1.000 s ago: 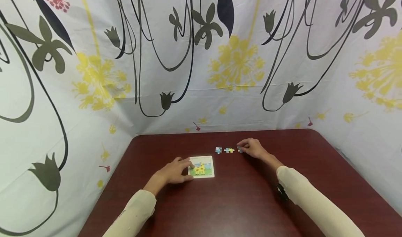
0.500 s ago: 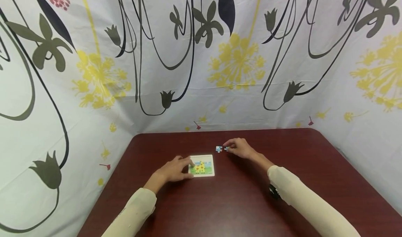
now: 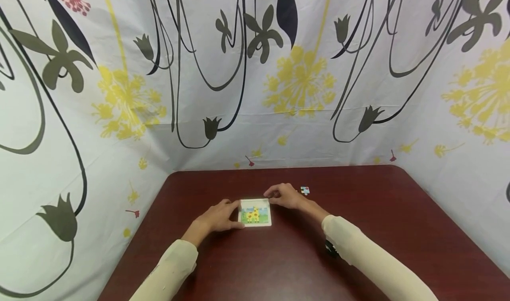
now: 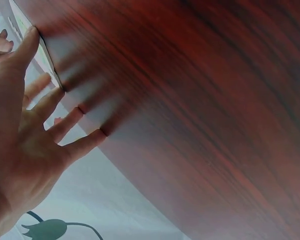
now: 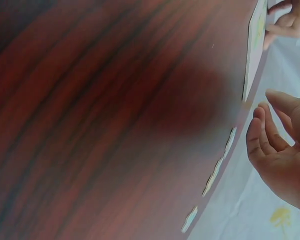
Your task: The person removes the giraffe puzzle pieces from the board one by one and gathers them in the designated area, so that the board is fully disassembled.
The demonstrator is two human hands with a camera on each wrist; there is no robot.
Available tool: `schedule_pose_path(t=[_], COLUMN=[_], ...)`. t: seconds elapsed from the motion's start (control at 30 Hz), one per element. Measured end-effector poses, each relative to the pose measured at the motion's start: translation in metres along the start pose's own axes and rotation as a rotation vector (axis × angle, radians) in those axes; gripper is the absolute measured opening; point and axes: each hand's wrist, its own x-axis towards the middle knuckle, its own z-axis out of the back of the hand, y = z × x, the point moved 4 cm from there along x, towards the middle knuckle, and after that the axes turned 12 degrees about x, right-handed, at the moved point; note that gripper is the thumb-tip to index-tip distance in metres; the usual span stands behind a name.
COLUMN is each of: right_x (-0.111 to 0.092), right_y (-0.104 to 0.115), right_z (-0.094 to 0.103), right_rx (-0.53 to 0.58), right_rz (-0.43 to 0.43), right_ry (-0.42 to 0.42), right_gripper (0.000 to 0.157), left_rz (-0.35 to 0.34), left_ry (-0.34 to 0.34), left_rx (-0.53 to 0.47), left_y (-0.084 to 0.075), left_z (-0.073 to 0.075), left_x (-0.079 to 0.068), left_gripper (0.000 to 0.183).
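A small white-framed puzzle board with a yellow giraffe picture lies flat on the table. At its left edge rests my left hand, thumb at the near corner and index finger by the far one, fingers fairly straight. My right hand hovers by the board's far right corner, fingers loosely bent, with nothing visible held. Behind it on the table lies a blue jigsaw piece. Other jigsaw pieces show edge-on in the right wrist view, in a row with one more piece; the right hand mostly hides them in the head view.
The dark red wooden table has rounded far corners. A white cloth printed with flowers hangs behind it and along both sides. A dark band shows under the right sleeve.
My right hand has moved left along the row of jigsaw pieces to the board's corner, uncovering the rightmost piece. My left index finger has drawn back from the picture to the board's edge.
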Motion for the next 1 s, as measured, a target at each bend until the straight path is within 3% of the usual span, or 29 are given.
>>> schedule_pose_path(t=[0.4,0.63,0.8,1.0], right_x=[0.02,0.029,0.03,0.029], right_y=[0.024,0.026,0.024,0.024], right_z=[-0.032,-0.048,-0.055,-0.057], right_rx=[-0.018,-0.017,-0.03,-0.03], right_rz=[0.078,0.008,-0.063,-0.08], right_ry=[0.048,0.099,0.125,0.13], right_gripper=[0.019,0.02,0.021,0.02], left_rz=[0.028,0.018,0.011,0.017], left_ry=[0.013,0.018,0.024,0.026], left_rx=[0.004,0.019,0.011,0.015], left_y=[0.002,0.002,0.001,0.001], left_z=[0.0,-0.001,-0.001,0.001], left_x=[0.002,0.002,0.001,0.001], left_gripper=[0.058,0.073,0.073,0.08])
